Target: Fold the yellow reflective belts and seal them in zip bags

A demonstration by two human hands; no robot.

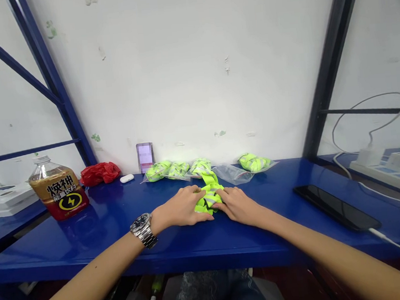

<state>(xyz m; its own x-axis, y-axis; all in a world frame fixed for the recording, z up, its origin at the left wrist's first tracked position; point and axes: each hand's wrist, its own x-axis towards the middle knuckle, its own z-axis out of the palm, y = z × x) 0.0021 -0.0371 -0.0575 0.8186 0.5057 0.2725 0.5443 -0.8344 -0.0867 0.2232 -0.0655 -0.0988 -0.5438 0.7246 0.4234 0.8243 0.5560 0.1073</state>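
Near the wall point(193, 75), four bagged green bundles point(254, 162) look finished. Before them, the left hand point(184, 206) and right hand point(239, 205) grasp loose green webbing point(210, 196), seemingly unbagged; a clear bag point(235, 173) lies flat behind.

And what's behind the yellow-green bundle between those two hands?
Behind the bundle are a yellow-green packet and a clear plastic bag. The bundle covers part of the packet's lower edge, so that's hidden.

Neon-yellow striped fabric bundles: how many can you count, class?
5: first bundle, second bundle and third bundle lined up by the white wall; fourth bundle farther right; fifth bundle between the left hand and right hand, which may hide more.
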